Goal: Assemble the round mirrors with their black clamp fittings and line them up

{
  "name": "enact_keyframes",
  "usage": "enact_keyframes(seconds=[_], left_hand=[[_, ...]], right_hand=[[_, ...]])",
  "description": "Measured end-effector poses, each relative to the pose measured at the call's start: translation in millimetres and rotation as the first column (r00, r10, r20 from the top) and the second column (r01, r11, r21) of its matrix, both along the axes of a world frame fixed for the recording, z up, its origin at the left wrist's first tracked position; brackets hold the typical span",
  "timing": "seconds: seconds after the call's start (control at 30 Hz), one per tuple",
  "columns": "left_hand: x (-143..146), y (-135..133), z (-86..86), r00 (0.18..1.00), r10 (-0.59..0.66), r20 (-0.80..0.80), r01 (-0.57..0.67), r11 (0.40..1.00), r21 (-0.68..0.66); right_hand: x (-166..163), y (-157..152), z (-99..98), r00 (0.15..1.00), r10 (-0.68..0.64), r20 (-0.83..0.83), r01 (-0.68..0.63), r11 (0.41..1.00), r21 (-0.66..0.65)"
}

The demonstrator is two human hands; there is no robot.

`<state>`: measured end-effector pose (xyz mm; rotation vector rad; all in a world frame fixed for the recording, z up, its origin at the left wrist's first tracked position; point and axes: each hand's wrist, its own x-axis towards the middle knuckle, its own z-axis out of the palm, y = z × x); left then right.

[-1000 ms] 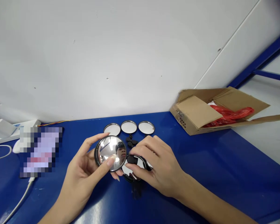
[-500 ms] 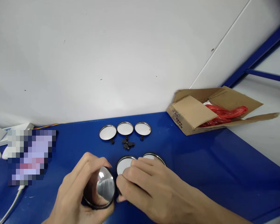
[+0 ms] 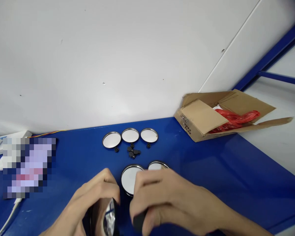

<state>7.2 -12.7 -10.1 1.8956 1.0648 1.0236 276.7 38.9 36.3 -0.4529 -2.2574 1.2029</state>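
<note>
My left hand [image 3: 95, 193] is closed round the edge of a round mirror [image 3: 109, 218] with a shiny chrome back, tilted at the lower middle. Just to its right, my right hand [image 3: 167, 200] pinches a black plastic piece [image 3: 139, 221], partly covered by the fingers. Two round mirrors lie face up beyond my hands; the left one [image 3: 129, 178] shows mostly, while my right hand overlaps the other mirror [image 3: 156, 166]. Three more mirrors [image 3: 130, 135] form a row farther back, with a small pile of black plastic pieces [image 3: 132, 152] in front.
An open cardboard box [image 3: 199, 121] holding a red plastic bag [image 3: 236, 119] stands at the back right of the blue table [image 3: 223, 173]. At the left lie a pixelated phone-like device [image 3: 30, 167] and a white cable [image 3: 11, 216]. A white wall [image 3: 88, 59] rises behind.
My left hand has lowered and turned the mirror more edge-on. My right hand has drawn away a little to the right and down, bringing the black piece into sight.
</note>
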Motion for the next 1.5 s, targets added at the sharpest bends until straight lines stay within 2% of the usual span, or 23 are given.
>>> enact_keyframes(seconds=[0.07,0.1,0.17,0.2,0.23,0.3,0.47,0.6,0.77,0.9,1.27,1.4,1.5], left_hand=[[-2,6,1.0,0.997,0.082,0.003,-0.082,0.996,0.038],[-2,9,1.8,0.99,0.144,-0.011,-0.143,0.988,0.058],[-3,12,3.4,0.963,0.264,-0.058,-0.259,0.962,0.085],[-2,13,4.0,0.946,0.312,-0.085,-0.304,0.948,0.09],[-2,14,4.2,0.932,0.346,-0.113,-0.337,0.937,0.092],[0,14,4.1,0.915,0.37,-0.16,-0.36,0.929,0.089],[0,12,2.5,0.912,0.35,-0.215,-0.331,0.936,0.12],[-1,12,2.6,0.908,0.351,-0.228,-0.328,0.935,0.131],[-1,11,3.6,0.911,0.334,-0.242,-0.32,0.942,0.096],[-2,11,3.6,0.915,0.319,-0.247,-0.302,0.947,0.108],[0,11,1.1,0.929,0.282,-0.241,-0.276,0.959,0.058],[-1,11,-1.3,0.93,0.279,-0.239,-0.273,0.96,0.06],[-2,12,-3.3,0.928,0.278,-0.247,-0.268,0.961,0.073]], right_hand=[[3,9,-2.8,0.977,-0.2,-0.077,0.201,0.98,0.003],[5,15,-5.7,0.939,-0.333,-0.084,0.336,0.942,0.027],[9,27,-14.5,0.821,-0.571,-0.035,0.57,0.813,0.113],[10,33,-20.0,0.762,-0.647,-0.002,0.64,0.753,0.15],[12,38,-25.7,0.728,-0.685,0.025,0.671,0.72,0.178],[13,47,-36.4,0.71,-0.701,0.069,0.675,0.705,0.216],[13,57,-50.5,0.706,-0.692,0.151,0.658,0.719,0.221],[8,65,-54.3,0.677,-0.694,0.246,0.651,0.72,0.24],[1,75,-54.5,0.615,-0.733,0.292,0.653,0.68,0.333],[-2,76,-52.6,0.597,-0.735,0.322,0.628,0.678,0.382],[-1,69,-41.7,0.642,-0.665,0.383,0.536,0.745,0.396],[-1,64,-39.5,0.682,-0.65,0.335,0.523,0.754,0.398],[-5,59,-42.9,0.742,-0.599,0.302,0.468,0.785,0.407]])
